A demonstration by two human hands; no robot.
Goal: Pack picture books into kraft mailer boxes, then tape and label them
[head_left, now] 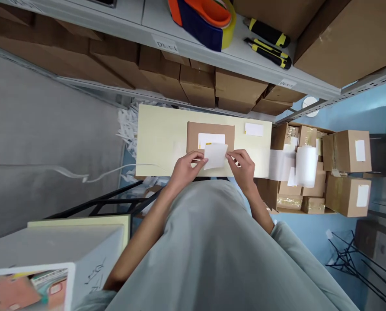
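A white paper label [215,156] with a small yellow mark at its top edge is held up between my two hands. My left hand [186,169] pinches its left edge between thumb and fingers. At the right edge, the fingertips of my right hand [244,167] are closed on it too. Behind the label lies a flat brown cardboard box [193,131], partly hidden by the label and my left fingers. Another white label [208,137] lies on top of the box. A further white label [253,129] rests on the pale yellow table [160,134], right of the box.
A roll of white paper [306,166] and several taped cartons [351,151] stand to the right. Above the table, a shelf [131,19] carries a tape dispenser [208,21] and two box cutters [269,54]. A white cable [115,169] reaches in from the left.
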